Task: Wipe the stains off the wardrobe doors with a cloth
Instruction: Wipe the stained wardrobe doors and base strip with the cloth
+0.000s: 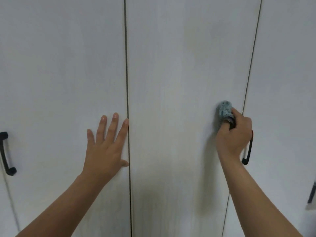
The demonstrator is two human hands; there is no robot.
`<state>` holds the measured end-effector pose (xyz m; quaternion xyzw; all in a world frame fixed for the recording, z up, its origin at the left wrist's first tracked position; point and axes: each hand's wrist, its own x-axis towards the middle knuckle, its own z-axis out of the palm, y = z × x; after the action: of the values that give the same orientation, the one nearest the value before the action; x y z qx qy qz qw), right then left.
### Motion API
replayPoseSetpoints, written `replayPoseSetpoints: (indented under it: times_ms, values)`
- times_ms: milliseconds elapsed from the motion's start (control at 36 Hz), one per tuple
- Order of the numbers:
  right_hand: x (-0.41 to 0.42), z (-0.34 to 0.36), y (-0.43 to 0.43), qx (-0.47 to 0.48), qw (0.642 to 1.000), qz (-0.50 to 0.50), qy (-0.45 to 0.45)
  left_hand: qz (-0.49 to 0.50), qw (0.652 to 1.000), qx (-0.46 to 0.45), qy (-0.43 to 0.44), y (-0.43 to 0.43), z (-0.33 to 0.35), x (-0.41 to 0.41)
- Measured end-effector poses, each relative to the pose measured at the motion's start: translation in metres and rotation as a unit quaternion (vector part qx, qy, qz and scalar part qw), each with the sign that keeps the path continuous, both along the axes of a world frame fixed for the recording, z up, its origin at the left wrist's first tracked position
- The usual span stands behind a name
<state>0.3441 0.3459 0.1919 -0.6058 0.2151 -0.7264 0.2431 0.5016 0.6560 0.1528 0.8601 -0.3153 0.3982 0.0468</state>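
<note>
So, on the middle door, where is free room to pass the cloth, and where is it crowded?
Free: the wide strip of the middle door between the left hand and the cloth, and all above the cloth. Crowded: lower right, where the right hand covers part of the black handle.

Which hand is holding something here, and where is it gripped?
The right hand grips a bunched blue cloth by its lower end. The left hand holds nothing.

Pale grey-white flat-panel wardrobe doors (179, 65), faint vertical wood-grain streaks, kinda washed out. Thin dark seams (127, 82) between them. Matte black curved bar handles (4, 154). Bunched-up textured fabric cloth (224, 109): dusty blue-grey, darker grey along the edge.
</note>
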Motion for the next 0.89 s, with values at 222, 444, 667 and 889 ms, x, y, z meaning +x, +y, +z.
replayPoseSetpoints:
  times_ms: [222,444,667,889]
  values:
    - [0.019,-0.108,0.024,-0.352,0.907,-0.023,0.23,-0.016,1.0,0.0,-0.017,0.002,-0.004,0.004]
    - [0.009,0.001,0.012,-0.196,0.974,-0.031,0.114,-0.007,1.0,0.002,-0.016,0.001,-0.004,0.002]
    - [0.023,-0.07,0.017,-0.489,0.833,-0.032,0.258,-0.014,1.0,0.005,-0.024,0.004,-0.003,0.002]
    - [0.02,-0.023,0.021,-0.546,0.793,-0.054,0.264,0.001,1.0,0.007,-0.015,0.003,-0.002,0.0]
